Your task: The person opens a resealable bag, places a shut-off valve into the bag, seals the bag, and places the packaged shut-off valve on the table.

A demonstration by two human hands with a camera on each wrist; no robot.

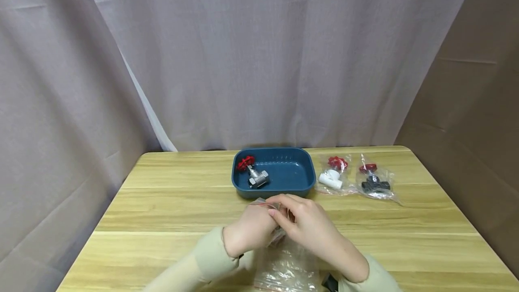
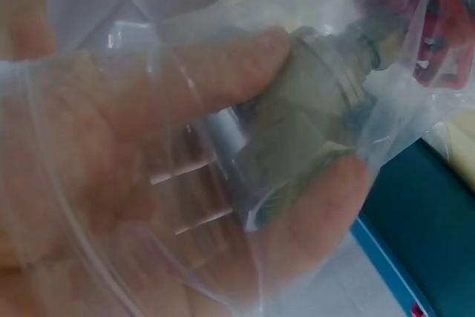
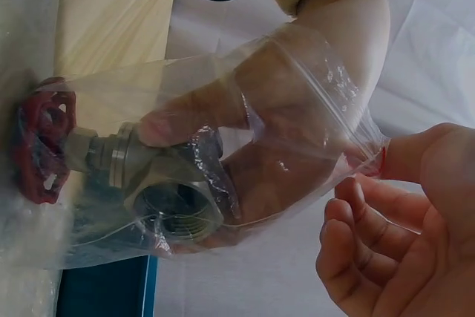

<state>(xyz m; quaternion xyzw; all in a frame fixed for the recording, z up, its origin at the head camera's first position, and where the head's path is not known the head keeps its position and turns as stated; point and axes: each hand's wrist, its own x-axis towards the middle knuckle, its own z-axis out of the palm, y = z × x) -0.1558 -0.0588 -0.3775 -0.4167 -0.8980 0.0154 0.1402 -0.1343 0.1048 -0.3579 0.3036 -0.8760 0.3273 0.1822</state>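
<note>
In the right wrist view a metal valve (image 3: 174,183) with a red handwheel (image 3: 46,139) is inside a clear zip bag (image 3: 319,87). My left hand (image 1: 251,226) reaches into this bag and grips the valve's body, thumb on one side and fingers on the other. The left wrist view shows that grip close up on the valve body (image 2: 304,102). At the bag's mouth my right hand (image 1: 304,220) pinches the zip edge between thumb and finger, with the other fingers curled below. From the head view, my hands mostly hide the valve.
Behind my hands stands a blue tray (image 1: 289,193) holding another metal valve (image 1: 258,178) with a red wheel. To its right lie a bagged white valve (image 1: 331,180) and a bagged black valve (image 1: 375,185). Clear plastic bags (image 1: 285,267) lie at the table's front.
</note>
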